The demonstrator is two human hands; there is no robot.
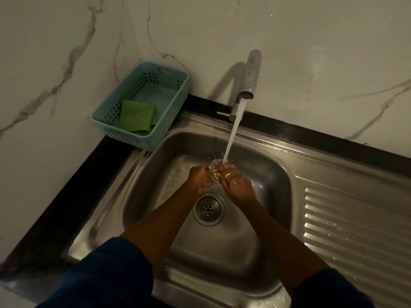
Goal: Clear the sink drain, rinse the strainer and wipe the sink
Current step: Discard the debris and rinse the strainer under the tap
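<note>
I see both hands inside the sink [273,174], just beyond the drain [208,208]. The left hand [201,177] and the right hand [235,183] meet there, and their fingers [208,167] curl round the strainer [215,174], a small metal piece gripped between them. The strainer is out of the drain, whose holes lie exposed. The water stream [231,138] runs from the tap [250,74], beyond the drain, onto the strainer and the right hand. Beyond and left of the drain, a teal basket [184,85] stands on the black bench [66,207] against the wall, holding a folded green cloth [137,117]. Right of the drain lies the ribbed drainboard [355,230], wet with droplets.
</note>
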